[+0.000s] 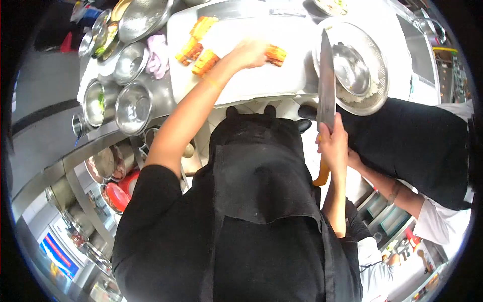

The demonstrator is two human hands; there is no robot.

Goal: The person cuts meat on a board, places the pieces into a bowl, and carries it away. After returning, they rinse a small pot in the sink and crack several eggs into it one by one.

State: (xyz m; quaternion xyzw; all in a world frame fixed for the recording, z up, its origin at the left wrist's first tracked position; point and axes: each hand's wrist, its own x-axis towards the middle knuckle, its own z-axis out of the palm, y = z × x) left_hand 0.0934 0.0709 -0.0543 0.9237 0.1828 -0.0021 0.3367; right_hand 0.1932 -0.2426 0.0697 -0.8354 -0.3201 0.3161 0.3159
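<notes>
My left hand (250, 54) reaches over the white cutting board (236, 85), its fingers closed on the near end of an orange-brown piece of what looks like roasted pork belly (276, 55). Glare washes out part of that hand. Further left on the board lie more such pieces, among them one at the back (204, 27) and one beside my forearm (206, 62). In my right hand (333, 143) is a large knife (327, 80) with a yellow handle, its blade pointing away from me and held off to the right of the meat.
A wide perforated metal bowl (380, 65) with a smaller bowl (352, 70) inside stands right of the board. Several steel bowls (134, 108) and a pinkish cloth (158, 56) are at left. A co-worker in a black apron (407, 146) stands close on my right.
</notes>
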